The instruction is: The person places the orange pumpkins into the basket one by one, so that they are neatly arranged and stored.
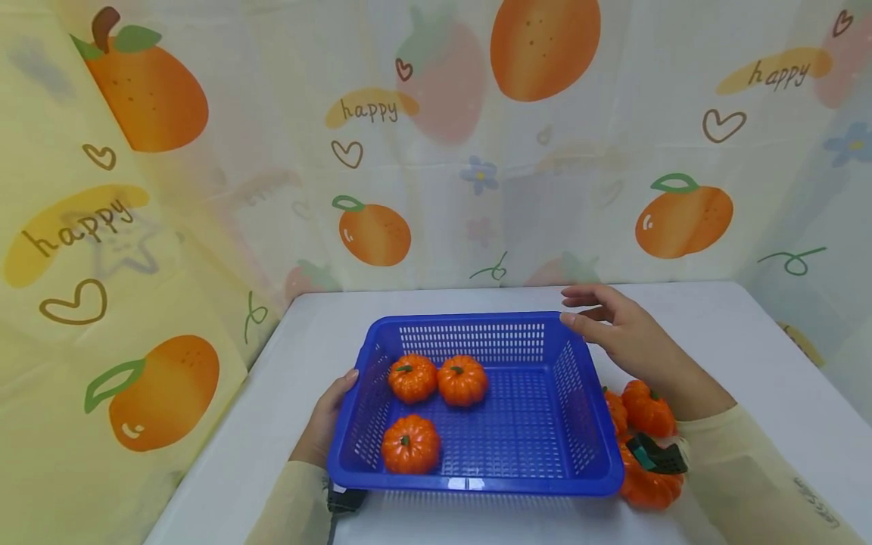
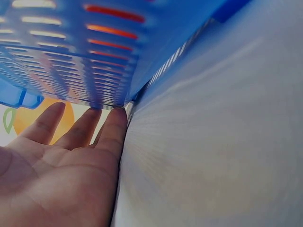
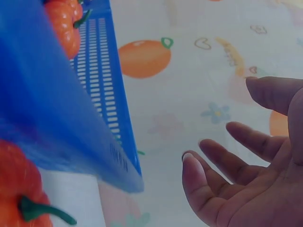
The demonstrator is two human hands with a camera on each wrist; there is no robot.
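A blue plastic basket [image 1: 470,484] with slotted walls stands on the white table. Three small orange pumpkins lie in its left half: one at the back left [image 1: 412,378], another beside it [image 1: 462,381], a third in front [image 1: 411,444]. At the basket's left side is my left hand [image 1: 328,420], thumb by the rim. In the left wrist view, its extended fingers [image 2: 78,130] touch the slotted outer wall. My right hand [image 1: 609,322] hovers by the back right corner, fingers spread and loosely bent. The right wrist view shows nothing in it, and a gap to the basket.
Several more orange pumpkins [image 1: 647,409] sit on the table to the right of the basket, under the right forearm. A fruit-printed cloth [image 1: 436,182] hangs behind and along the sides of the table [image 1: 770,363]. Dark straps show near both wrists.
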